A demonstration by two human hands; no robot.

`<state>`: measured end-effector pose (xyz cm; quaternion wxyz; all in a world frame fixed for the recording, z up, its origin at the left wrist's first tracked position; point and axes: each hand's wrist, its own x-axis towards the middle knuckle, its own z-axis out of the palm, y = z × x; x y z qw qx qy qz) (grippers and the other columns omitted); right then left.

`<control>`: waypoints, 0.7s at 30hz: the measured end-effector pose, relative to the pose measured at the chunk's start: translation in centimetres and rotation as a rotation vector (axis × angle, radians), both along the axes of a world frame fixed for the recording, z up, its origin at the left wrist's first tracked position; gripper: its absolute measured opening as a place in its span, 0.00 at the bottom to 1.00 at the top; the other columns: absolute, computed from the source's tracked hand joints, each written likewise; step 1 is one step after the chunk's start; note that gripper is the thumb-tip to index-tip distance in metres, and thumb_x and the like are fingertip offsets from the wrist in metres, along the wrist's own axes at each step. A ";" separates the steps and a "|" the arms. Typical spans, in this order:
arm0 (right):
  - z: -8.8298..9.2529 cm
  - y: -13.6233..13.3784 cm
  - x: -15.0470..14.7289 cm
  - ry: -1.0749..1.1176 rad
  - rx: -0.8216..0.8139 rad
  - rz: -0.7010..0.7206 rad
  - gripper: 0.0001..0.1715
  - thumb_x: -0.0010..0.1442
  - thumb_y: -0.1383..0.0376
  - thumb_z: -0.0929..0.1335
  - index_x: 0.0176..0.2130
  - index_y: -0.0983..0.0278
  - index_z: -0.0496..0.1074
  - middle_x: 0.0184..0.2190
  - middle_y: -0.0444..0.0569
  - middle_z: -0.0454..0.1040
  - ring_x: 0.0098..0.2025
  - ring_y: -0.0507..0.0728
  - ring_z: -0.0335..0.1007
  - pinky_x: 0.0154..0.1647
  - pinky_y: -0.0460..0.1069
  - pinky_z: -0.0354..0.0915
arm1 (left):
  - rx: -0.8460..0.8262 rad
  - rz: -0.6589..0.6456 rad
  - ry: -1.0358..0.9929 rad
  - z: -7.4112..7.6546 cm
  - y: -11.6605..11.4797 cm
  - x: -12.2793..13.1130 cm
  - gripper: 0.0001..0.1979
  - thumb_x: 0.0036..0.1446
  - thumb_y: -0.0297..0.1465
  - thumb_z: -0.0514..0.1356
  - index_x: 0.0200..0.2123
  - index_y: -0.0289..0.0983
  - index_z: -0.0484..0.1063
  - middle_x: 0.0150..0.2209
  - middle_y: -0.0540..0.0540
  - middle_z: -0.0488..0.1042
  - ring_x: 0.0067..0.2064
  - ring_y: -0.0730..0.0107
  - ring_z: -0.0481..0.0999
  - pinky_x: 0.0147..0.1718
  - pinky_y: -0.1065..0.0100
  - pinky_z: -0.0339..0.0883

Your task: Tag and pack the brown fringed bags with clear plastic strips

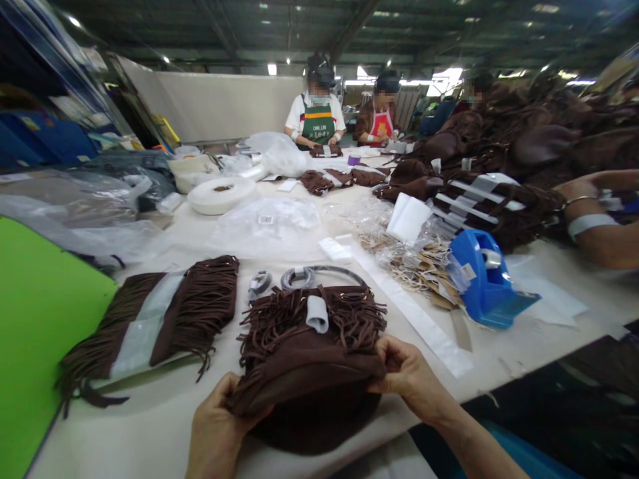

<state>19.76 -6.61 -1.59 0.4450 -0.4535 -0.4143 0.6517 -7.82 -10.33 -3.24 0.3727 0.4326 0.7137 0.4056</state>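
A dark brown fringed bag [309, 359] lies on the table right in front of me. My left hand [224, 412] grips its lower left edge, thumb on top. At the lower right edge, my right hand [399, 372] pinches the same brown material. Fringe covers the bag's far half, where a whitish wrapped band [317, 314] sits. Behind it a wrapped strap [298, 278] curves along the top, with a smaller wrapped coil [259, 285] beside it. To the left rests another fringed brown bag [200, 299], bound with a pale wide strip [144, 332].
A blue tape dispenser [482, 279] stands right, near a pile of tags with strings [424, 266]. A white roll [222, 194] and plastic bags [274, 223] lie farther back. Brown bags heap up at right, by another person's arm [599, 219]. A green panel [44, 332] borders the left.
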 end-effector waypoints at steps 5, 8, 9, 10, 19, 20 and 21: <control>-0.3 -0.7 -0.2 -0.110 0.089 -0.115 0.25 0.34 0.62 0.77 0.20 0.63 0.56 0.19 0.37 0.58 0.24 0.48 0.52 0.24 0.43 0.53 | 0.054 0.050 0.010 0.8 -0.5 0.2 0.17 0.32 0.35 0.69 0.20 0.38 0.62 0.18 0.58 0.62 0.23 0.76 0.60 0.22 0.76 0.55; -0.3 -0.8 -0.2 -0.201 0.109 -0.149 0.23 0.37 0.61 0.75 0.20 0.62 0.57 0.19 0.38 0.58 0.23 0.49 0.52 0.23 0.44 0.54 | 0.072 0.070 -0.204 1.7 -0.9 0.8 0.19 0.31 0.32 0.68 0.27 0.38 0.62 0.21 0.57 0.67 0.24 0.75 0.64 0.23 0.77 0.57; -0.3 -0.8 -0.3 -0.227 0.106 -0.150 0.22 0.37 0.61 0.74 0.20 0.62 0.57 0.19 0.38 0.58 0.23 0.49 0.53 0.23 0.44 0.54 | 0.079 0.079 -0.283 2.1 -1.0 1.0 0.21 0.30 0.31 0.68 0.30 0.38 0.63 0.23 0.56 0.69 0.26 0.74 0.66 0.24 0.76 0.59; -0.3 -0.7 -0.3 -0.243 0.100 -0.148 0.22 0.37 0.61 0.74 0.20 0.62 0.57 0.19 0.38 0.58 0.23 0.49 0.53 0.22 0.44 0.55 | 0.090 0.090 -0.352 2.4 -1.0 1.1 0.22 0.30 0.30 0.68 0.32 0.38 0.64 0.25 0.55 0.70 0.27 0.74 0.67 0.26 0.76 0.60; 0.0 -0.5 -0.4 -0.310 0.138 -0.188 0.18 0.38 0.60 0.74 0.22 0.62 0.61 0.19 0.40 0.64 0.23 0.51 0.58 0.22 0.44 0.58 | 0.004 0.001 -0.591 2.5 0.1 0.3 0.18 0.26 0.24 0.67 0.18 0.36 0.59 0.18 0.56 0.64 0.23 0.78 0.60 0.21 0.77 0.55; 0.0 -0.6 -0.4 -0.328 0.147 -0.215 0.18 0.38 0.59 0.74 0.21 0.62 0.61 0.18 0.40 0.63 0.23 0.51 0.58 0.21 0.44 0.58 | 0.010 0.007 -0.575 2.2 0.1 0.2 0.18 0.26 0.24 0.67 0.18 0.36 0.58 0.18 0.56 0.63 0.22 0.79 0.60 0.21 0.77 0.54; -0.1 -0.8 -0.4 -0.347 0.154 -0.243 0.19 0.37 0.59 0.74 0.21 0.62 0.61 0.18 0.39 0.62 0.22 0.50 0.57 0.20 0.44 0.57 | 0.027 0.023 -0.546 1.8 0.0 0.3 0.19 0.27 0.25 0.67 0.18 0.37 0.57 0.18 0.57 0.62 0.22 0.79 0.59 0.21 0.77 0.54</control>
